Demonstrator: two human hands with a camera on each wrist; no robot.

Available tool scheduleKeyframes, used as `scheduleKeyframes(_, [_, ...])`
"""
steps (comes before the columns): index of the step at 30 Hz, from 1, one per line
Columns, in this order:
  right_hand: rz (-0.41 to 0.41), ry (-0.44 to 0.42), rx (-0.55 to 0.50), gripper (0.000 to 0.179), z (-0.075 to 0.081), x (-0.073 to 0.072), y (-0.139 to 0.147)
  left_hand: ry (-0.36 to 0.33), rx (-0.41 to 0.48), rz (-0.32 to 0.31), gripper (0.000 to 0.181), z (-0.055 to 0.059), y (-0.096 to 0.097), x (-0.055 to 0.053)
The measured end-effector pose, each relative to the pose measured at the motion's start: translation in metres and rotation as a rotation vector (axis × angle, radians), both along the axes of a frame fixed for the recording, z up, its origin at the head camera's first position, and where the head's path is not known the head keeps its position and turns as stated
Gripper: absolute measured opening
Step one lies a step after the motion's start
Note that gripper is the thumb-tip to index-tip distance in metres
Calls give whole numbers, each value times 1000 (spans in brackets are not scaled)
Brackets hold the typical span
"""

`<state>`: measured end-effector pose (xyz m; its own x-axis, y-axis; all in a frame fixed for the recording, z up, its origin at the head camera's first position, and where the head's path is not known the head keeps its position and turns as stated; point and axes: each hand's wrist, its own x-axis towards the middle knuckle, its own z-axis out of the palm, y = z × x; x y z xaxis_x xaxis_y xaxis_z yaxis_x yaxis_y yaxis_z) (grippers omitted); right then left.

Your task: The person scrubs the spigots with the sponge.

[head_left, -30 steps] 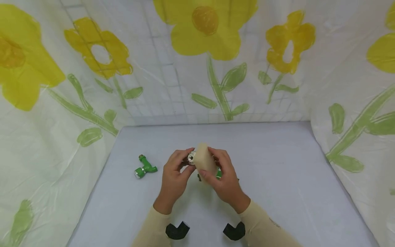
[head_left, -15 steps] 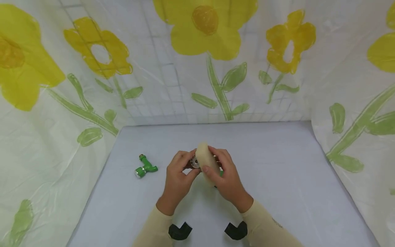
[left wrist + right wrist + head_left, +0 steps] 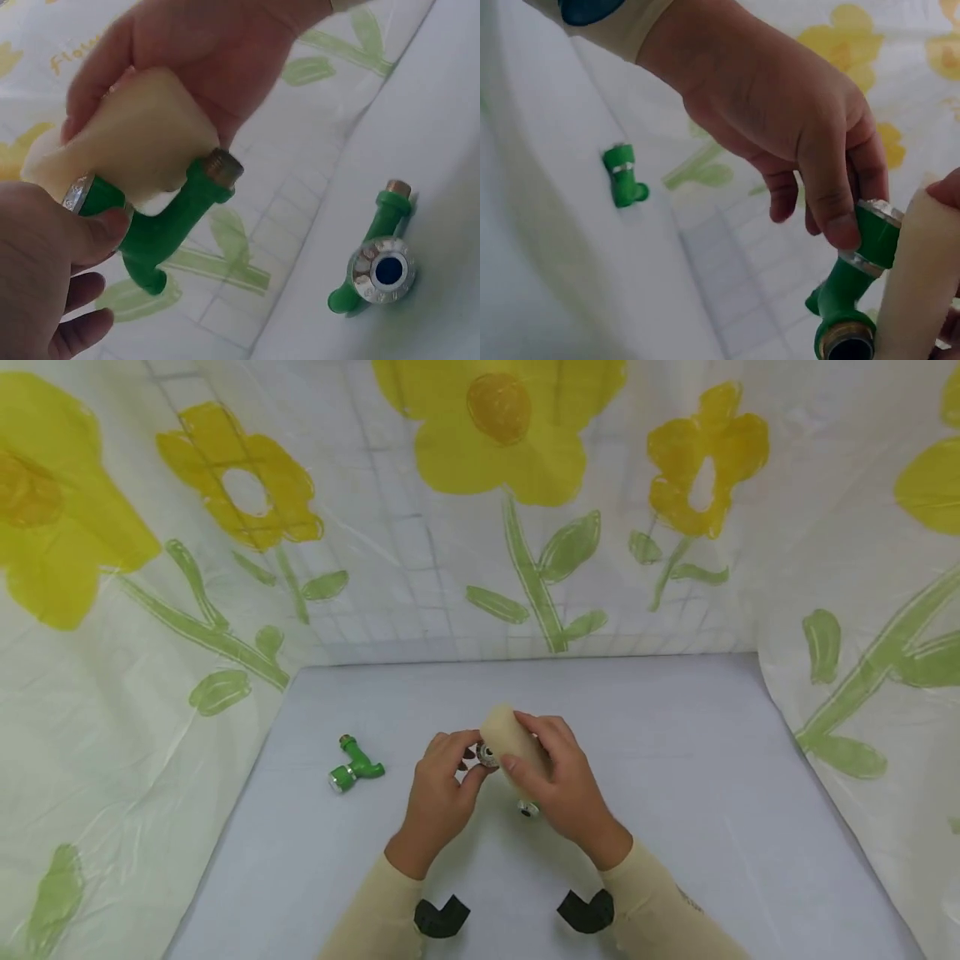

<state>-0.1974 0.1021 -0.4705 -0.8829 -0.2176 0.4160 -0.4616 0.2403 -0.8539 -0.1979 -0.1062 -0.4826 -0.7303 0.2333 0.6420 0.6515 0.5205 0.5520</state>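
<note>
My left hand (image 3: 442,789) pinches a green tap (image 3: 169,225) by its silver-faced round knob, thumb on the side of the knob. The tap's brass threaded end points away from that hand in the left wrist view. My right hand (image 3: 570,781) grips a cream sponge block (image 3: 516,745), thumb on the near side and fingers behind. The sponge lies right against the tap's knob and overlaps its body in the right wrist view. On the table below the right hand lies a second green tap (image 3: 382,266), mostly hidden in the head view.
A third green tap (image 3: 357,767) lies on the left part of the white table (image 3: 675,827). A white curtain (image 3: 405,585) painted with yellow flowers hangs behind and at both sides. Black angled pieces (image 3: 442,917) sit at both wrists.
Both hands have shifted a little to the right and nearer, carrying the tap and sponge together. The silver knob of the tap below now shows beneath the sponge. The left tap stays put.
</note>
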Motion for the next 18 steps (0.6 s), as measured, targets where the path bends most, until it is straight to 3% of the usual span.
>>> scheduleKeyframes(2, [-2,-4,3,57,0,1,0,-8,10,-5,40,-2,0,0])
scheduleKeyframes(6, [8,-42,-18,54,-1,-1,2,-57,50,-87,46,-5,-1,1])
scheduleKeyframes(13, [69,-77,-39,49,0,-10,8,-12,-52,-117,50,-3,-2,3])
scheduleKeyframes(18, [59,-121,-56,45,2,-16,10,-41,-77,-214,53,0,-3,6])
